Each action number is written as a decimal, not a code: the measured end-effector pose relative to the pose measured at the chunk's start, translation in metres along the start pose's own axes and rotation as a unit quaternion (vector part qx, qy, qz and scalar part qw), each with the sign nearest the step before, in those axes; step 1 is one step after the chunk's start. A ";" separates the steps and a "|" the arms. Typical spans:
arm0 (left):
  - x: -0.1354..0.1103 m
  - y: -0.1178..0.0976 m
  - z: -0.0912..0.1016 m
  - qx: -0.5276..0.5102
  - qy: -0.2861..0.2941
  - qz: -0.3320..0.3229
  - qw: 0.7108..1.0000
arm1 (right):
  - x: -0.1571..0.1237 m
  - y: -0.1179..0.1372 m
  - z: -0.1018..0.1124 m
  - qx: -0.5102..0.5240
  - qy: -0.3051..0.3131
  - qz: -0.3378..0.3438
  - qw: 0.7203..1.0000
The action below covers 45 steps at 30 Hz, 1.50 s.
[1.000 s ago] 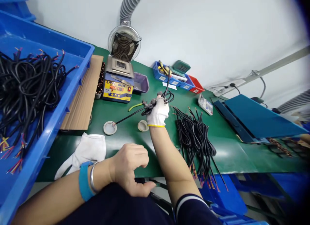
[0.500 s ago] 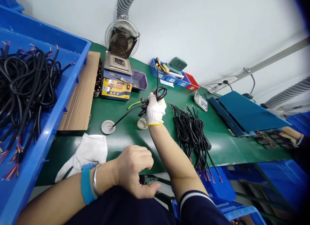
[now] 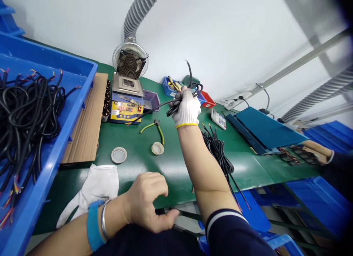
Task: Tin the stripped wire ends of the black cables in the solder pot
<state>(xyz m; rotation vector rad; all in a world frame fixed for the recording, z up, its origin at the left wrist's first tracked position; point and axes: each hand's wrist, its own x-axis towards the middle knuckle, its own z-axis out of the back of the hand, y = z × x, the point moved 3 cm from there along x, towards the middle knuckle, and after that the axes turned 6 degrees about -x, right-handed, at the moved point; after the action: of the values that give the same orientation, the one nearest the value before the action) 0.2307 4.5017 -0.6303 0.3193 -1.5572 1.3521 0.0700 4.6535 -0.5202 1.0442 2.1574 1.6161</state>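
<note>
In the head view, my right hand [image 3: 188,106], in a white glove with a yellow hem, grips a coiled black cable [image 3: 171,111]. One cable end points up past the fingers; the other stretches left, its thin coloured wires in front of the solder pot [image 3: 126,108]. My left hand [image 3: 150,201] is bare and holds nothing, its fingers loosely curled and the thumb held apart, near the table's front edge. Green-handled cutters [image 3: 160,133] lie below the cable. Two small round dishes, a left one [image 3: 119,155] and a right one [image 3: 157,148], sit on the green table [image 3: 138,145].
A blue tray [image 3: 91,70] heaped with black cables stands at left, beside cardboard [image 3: 88,120]. A white glove [image 3: 95,186] lies near my left wrist. More bundled cables [image 3: 219,149] lie to the right. A calculator [image 3: 218,119], a teal panel [image 3: 267,125] and a co-worker's arm [image 3: 318,147] are beyond.
My right hand has lifted the cable up and away, and its wire end has left the left dish. The cutters now lie uncovered on the table. My left hand keeps its pose.
</note>
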 end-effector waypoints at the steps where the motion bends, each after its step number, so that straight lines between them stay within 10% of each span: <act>1: 0.001 0.001 0.005 -0.007 -0.037 0.025 0.999 | 0.004 0.008 -0.003 0.016 0.008 -0.012 1.000; 7: 0.003 0.012 0.039 -0.167 -0.356 0.170 0.904 | 0.009 0.017 0.019 0.084 0.041 -0.115 0.989; 11: 0.005 0.025 0.048 -0.229 -0.446 0.271 0.822 | 0.007 0.003 0.053 0.114 0.049 -0.149 0.981; 23: 0.011 0.040 0.038 -0.236 -0.328 0.455 0.794 | -0.010 -0.020 0.104 0.099 0.031 -0.196 0.975; 45: 0.008 0.043 0.029 -0.273 -0.256 0.489 0.788 | -0.019 -0.029 0.109 0.128 0.024 -0.216 0.968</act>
<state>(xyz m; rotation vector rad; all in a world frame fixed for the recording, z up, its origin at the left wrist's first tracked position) 0.1806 4.4952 -0.6453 -0.6473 -2.6950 1.5073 0.1354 4.7169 -0.5895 0.5363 2.4571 1.1981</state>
